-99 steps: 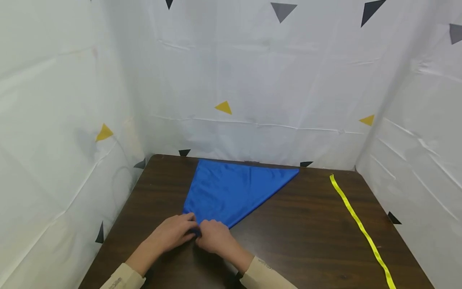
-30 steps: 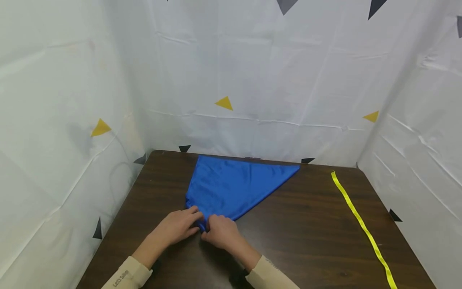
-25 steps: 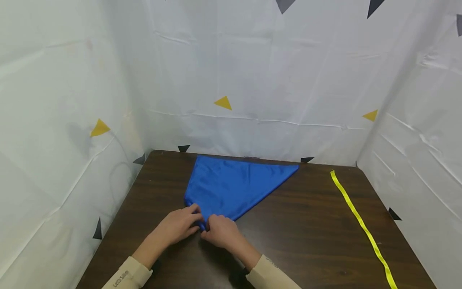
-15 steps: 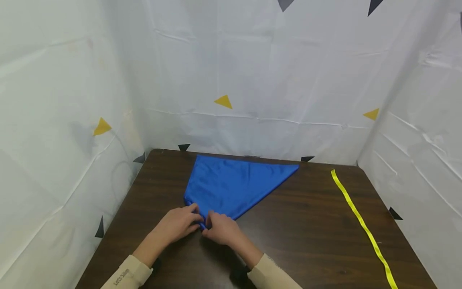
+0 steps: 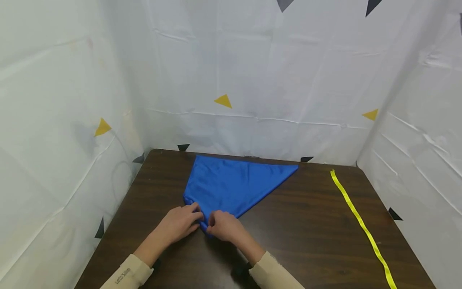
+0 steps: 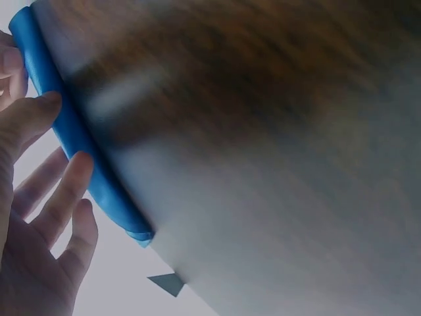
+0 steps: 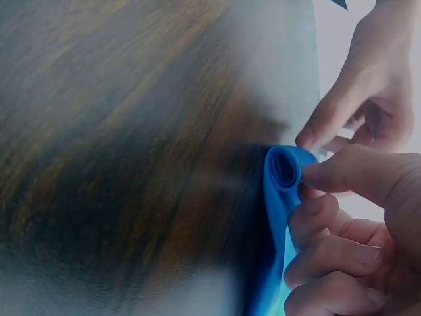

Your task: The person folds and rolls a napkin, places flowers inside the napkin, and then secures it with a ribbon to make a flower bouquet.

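A shiny blue cloth (image 5: 238, 184) lies folded on the dark table, its near-left edge turned into a narrow roll. My left hand (image 5: 177, 224) holds this roll along its length; in the left wrist view its thumb and fingertips rest on the blue tube (image 6: 82, 141). At the roll's near end, my right hand (image 5: 225, 228) pinches the cloth between thumb and fingers. The right wrist view shows the spiral end of the roll (image 7: 283, 170) at my thumb tip, with the left hand (image 7: 368, 85) just beyond. Part of the roll is hidden under my fingers in the head view.
A long yellow ribbon (image 5: 361, 222) stretches down the right side of the brown wooden table (image 5: 303, 241). White sheeting (image 5: 260, 72) with triangle marks closes off the back and both sides.
The cloth's near-left edge has become more tightly rolled, and both hands have shifted slightly right. Lately the right hand has edged a little further right, uncovering the roll's near end. The ribbon stays put.
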### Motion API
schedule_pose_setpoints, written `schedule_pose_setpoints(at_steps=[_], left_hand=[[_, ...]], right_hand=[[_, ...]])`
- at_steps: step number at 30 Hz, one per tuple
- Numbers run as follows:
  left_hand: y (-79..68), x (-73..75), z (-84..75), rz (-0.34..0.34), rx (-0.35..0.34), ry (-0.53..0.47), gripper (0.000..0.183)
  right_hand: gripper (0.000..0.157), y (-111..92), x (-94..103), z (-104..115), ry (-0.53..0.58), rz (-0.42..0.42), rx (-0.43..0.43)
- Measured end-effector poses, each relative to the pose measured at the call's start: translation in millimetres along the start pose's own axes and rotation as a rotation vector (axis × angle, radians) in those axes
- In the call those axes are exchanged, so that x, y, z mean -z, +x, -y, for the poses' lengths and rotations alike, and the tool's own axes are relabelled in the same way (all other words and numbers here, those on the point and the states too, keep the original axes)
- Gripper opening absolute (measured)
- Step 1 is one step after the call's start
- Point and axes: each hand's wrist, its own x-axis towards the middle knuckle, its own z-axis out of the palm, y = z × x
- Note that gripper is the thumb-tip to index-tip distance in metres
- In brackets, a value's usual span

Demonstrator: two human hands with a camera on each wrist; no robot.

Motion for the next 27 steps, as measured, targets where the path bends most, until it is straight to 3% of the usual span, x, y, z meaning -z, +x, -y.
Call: schedule_pose_setpoints(at_steps=[6,10,14,22,27], left_hand=[[3.5,-1.4,-0.6,0.012,0.042,-0.001,0.015],[5.3,-1.6,-0.8,0.029,0.058,-0.011,0.012],[6.4,-1.5,-0.8,0.028,0.063,-0.002,0.01],[1.9,-4.9,-1.1,0.014,0.02,0.036,0.025],[4.4,-8.5,-0.5,0.009,0.028,0.061,0.028]], right_hand=[[0.023,0.6,-2.3,8.0,-0.116,-0.047,0.032],[0.034,-0.2,-6.7,15.8,-0.197,-0.075,-0.004],[0.033,-0.9,-11.6,20.8,-0.254,-0.094,-0.03],[0.029,-3.3,-10.8,23.8,-0.237,-0.086,-0.046],[0.034,-4.8,-7.7,21.0,-0.239,-0.087,-0.044]])
